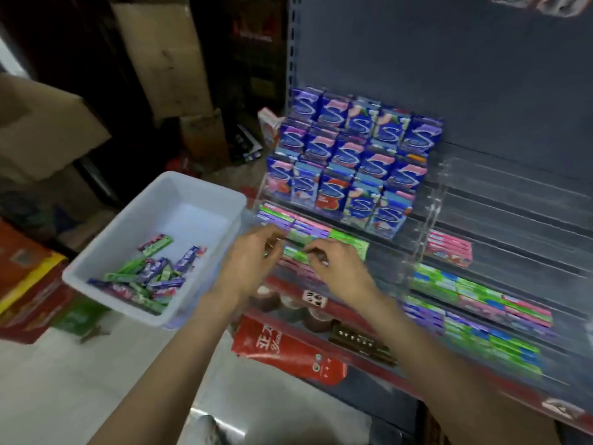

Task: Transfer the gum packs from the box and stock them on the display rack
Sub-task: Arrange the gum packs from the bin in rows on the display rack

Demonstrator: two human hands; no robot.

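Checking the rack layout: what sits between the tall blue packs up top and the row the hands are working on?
In the head view, flat purple and green gum packs lie between the blue packs and the hands' row.

I count two hands (256, 255), one white box (154, 220) at nine o'clock, fifteen upright blue gum boxes (349, 155) at twelve (loose sticks (150, 271) too jumbled to count).
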